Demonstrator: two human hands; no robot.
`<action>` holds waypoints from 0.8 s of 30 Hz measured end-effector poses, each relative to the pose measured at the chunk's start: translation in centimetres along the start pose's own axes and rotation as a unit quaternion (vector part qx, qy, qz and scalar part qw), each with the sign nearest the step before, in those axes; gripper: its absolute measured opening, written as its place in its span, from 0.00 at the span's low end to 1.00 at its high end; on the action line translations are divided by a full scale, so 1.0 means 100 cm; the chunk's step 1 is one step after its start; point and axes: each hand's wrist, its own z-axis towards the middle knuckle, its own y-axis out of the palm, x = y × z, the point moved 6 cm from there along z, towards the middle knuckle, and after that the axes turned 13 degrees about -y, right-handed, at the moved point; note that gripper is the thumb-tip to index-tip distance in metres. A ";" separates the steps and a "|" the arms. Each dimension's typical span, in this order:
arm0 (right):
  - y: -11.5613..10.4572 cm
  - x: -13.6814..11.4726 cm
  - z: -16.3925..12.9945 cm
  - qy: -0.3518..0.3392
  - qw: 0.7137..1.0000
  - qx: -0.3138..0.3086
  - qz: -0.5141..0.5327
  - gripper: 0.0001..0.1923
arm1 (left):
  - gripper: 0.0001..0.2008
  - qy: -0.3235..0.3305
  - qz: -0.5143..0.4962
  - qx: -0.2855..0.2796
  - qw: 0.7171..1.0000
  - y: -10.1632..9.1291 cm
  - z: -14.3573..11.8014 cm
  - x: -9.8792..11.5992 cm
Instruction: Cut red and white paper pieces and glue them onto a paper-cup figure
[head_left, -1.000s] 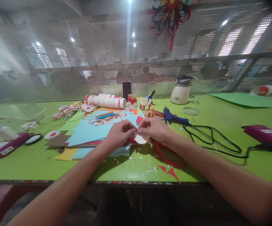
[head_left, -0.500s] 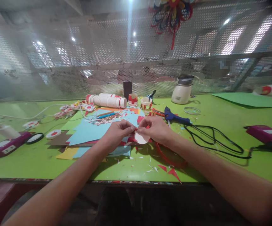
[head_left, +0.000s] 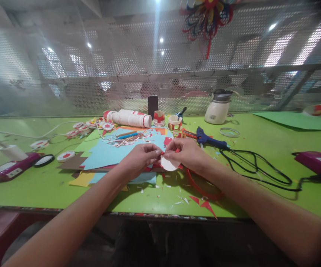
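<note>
Hands [head_left: 142,158] unmoved, pinching white disc [head_left: 168,163]

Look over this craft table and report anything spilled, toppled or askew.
A stack of paper cups lies toppled on its side at the back. Paper scraps are strewn over the green table near the front edge, below both hands, which pinch a white paper disc. The coloured sheets are fanned out crookedly.

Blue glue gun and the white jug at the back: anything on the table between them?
In the head view, the green table between the blue glue gun and white jug looks bare; a clear ring lies just right of that stretch.
</note>
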 end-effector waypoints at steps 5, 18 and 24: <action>0.001 0.006 -0.002 0.015 0.998 0.017 0.053 0.04 | 0.10 0.013 -0.032 -0.012 0.999 0.000 0.001 0.002; 0.007 0.009 -0.003 0.049 0.994 0.022 0.096 0.05 | 0.10 0.028 -0.012 -0.024 0.999 0.002 0.002 0.001; 0.008 0.005 -0.004 0.036 0.998 0.027 0.044 0.05 | 0.08 0.018 -0.048 -0.018 0.999 -0.002 0.006 -0.001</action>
